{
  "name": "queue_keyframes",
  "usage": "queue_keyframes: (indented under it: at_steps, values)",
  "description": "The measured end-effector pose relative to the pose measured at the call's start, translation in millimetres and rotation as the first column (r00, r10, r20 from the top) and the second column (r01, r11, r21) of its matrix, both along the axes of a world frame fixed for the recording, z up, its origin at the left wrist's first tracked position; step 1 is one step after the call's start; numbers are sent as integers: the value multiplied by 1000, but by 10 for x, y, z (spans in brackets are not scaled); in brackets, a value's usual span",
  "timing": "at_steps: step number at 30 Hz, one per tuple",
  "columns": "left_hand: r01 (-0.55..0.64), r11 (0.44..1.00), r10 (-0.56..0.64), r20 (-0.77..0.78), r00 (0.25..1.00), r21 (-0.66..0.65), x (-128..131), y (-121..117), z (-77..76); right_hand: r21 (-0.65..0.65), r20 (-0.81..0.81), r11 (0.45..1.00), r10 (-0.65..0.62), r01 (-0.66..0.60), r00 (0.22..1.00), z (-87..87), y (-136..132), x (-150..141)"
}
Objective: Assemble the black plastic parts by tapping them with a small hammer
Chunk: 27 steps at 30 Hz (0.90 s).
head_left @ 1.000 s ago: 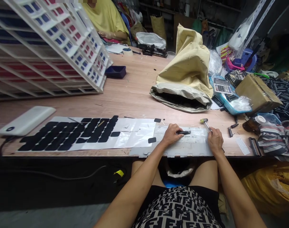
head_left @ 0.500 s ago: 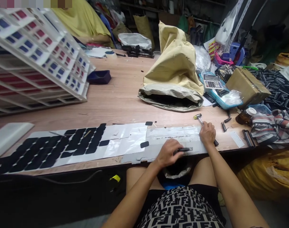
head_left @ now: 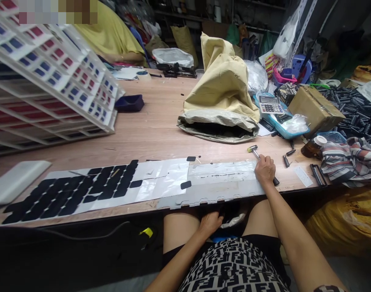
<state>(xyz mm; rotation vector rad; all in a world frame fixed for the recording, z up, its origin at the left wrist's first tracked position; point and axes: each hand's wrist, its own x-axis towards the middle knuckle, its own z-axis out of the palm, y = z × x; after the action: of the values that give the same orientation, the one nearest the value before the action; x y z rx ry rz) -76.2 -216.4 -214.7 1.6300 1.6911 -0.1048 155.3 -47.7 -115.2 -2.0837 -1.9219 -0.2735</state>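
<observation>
My right hand [head_left: 265, 170] rests on the table's front edge, fingers curled round the handle of a small hammer [head_left: 255, 151] whose yellow-tipped head points away from me. It sits at the right end of a grey metal strip [head_left: 216, 194] covered with clear film. My left hand [head_left: 210, 222] is below the table edge, between my knees, over a bag opening [head_left: 232, 219]; its fingers are curled and what they hold is hidden. Left of the strip lies a white sheet [head_left: 161, 182] carrying several black pads [head_left: 82, 192].
A tilted white rack [head_left: 51, 69] of red and blue pieces stands at the left. A beige sack [head_left: 223, 89] lies mid-table. A calculator [head_left: 270, 104], cardboard box [head_left: 316, 107], striped cloth [head_left: 350, 160] and small tools crowd the right. A white slab [head_left: 15, 180] lies far left.
My left hand, which held a thin black piece on the strip, drew back over the table edge and dropped below it. My right hand stayed on the hammer.
</observation>
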Motion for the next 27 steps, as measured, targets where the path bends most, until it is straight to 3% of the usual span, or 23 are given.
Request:
queue_keyframes:
  at_steps: [3, 6, 9, 12, 15, 17, 20, 23, 27]
  values:
    - [82, 996, -81, -26, 996, 38, 64, -22, 195, 5, -4, 1000, 5, -5, 1000, 10, -6, -3]
    - [135, 988, -132, -40, 990, 76, 132, 5, 520, 6, 6, 1000, 3, -3, 1000, 4, -7, -3]
    - [137, 983, -156, 155, 975, 124, 174, 200, 937, 11, 19, 1000, -3, 3, 1000, -17, -3, 0]
    - [93, 972, -178, 412, 893, 218, 216, 657, 1331, 17, 24, 1000, -4, 3, 1000, -43, 3, 3]
    - [-60, 920, -137, 460, 877, 388, 294, 1384, 1550, 17, 20, 1000, 5, -5, 1000, -51, 5, 3]
    - [-210, 843, -33, 436, 899, 495, 367, 1941, 1570, 14, 21, 1000, 6, -6, 1000, -46, 1, -2]
    - [-315, 737, 122, 341, 932, 597, 489, 2676, 1467, 2, 23, 1000, 1, -1, 1000, -36, -10, -11]
    - [-307, 748, 189, 255, 948, 588, 609, 3127, 1310, -11, 19, 1000, 2, -2, 1000, -34, -17, -22]
    - [-247, 789, 195, 152, 969, 563, 754, 3335, 1176, -20, 17, 1000, 2, -1, 1000, -29, -21, -35]
